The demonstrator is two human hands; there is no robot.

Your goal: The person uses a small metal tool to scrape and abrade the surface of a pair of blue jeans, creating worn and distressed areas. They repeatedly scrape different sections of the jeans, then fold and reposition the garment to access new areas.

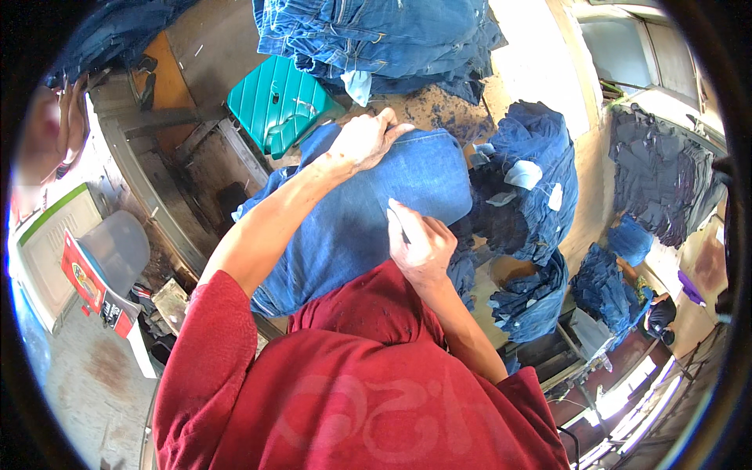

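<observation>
With the left hand (364, 141) pressed flat on the blue jeans (376, 211) and the right hand (419, 247) pinched on a small white marker (394, 213), a crooked mark could result if the denim creeps.

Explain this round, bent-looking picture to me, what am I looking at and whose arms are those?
It comes from a wide-angle camera worn on a person's head, looking down, so edges curve. The arms in red sleeves are the wearer's own. The left hand presses flat on a blue denim piece spread over a worktable. The right hand rests on the denim's near edge and seems to pinch something small and pale; I cannot tell what. More stacked jeans lie beyond, a heap of denim pieces to the right, and a green plastic stool on the left.
</observation>
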